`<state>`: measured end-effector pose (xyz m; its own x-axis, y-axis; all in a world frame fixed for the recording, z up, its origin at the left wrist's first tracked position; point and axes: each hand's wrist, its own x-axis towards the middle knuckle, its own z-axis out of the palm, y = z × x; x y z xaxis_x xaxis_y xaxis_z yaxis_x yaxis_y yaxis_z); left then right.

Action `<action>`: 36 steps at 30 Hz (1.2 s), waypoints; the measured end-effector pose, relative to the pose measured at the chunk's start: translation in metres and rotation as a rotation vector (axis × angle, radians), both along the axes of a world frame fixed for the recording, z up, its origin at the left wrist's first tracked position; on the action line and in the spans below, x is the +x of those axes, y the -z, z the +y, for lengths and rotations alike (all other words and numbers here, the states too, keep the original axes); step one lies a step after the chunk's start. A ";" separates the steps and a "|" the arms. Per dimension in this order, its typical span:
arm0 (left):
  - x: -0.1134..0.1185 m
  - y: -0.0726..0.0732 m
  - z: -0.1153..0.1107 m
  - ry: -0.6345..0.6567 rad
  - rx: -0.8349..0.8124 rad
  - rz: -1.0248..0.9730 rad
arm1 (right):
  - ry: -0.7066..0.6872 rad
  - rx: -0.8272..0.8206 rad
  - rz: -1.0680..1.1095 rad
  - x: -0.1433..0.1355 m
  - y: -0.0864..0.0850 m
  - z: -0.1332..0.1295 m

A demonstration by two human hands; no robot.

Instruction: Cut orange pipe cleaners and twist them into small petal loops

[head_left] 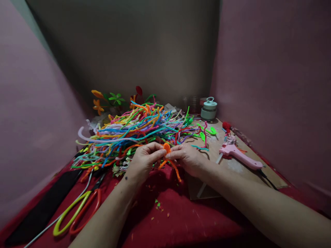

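Observation:
An orange pipe cleaner (167, 148) is held between both hands above the red cloth, its top bent into a rounded loop and two loose ends hanging down. My left hand (146, 158) pinches the loop's left side with thumb and forefinger. From the right, my right hand (190, 159) pinches it just below the loop. Right behind the hands lies a big heap of pipe cleaners (124, 132) in many colours.
Scissors (88, 206) with yellow and red handles lie at left beside a black strip (43, 210). On a board (235, 172) at right rests a pink glue gun (240, 156). Behind stand a teal-lidded jar (209, 110) and orange flowers (97, 106). Scraps (158, 204) dot the red cloth (165, 227).

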<state>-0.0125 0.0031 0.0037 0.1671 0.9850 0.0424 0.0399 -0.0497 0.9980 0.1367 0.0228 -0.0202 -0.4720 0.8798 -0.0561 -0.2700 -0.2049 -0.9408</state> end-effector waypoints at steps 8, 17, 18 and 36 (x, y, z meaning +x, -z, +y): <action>0.005 -0.004 -0.004 -0.071 0.045 0.073 | -0.051 -0.015 0.060 0.003 -0.006 -0.002; 0.000 -0.002 0.000 -0.008 -0.027 0.061 | 0.000 -0.130 0.128 0.001 -0.002 0.004; 0.000 -0.003 0.000 0.010 -0.040 0.064 | 0.004 -0.129 0.125 0.001 -0.001 0.005; 0.000 0.004 -0.005 -0.108 0.616 0.909 | 0.152 0.118 -0.165 0.001 0.003 0.005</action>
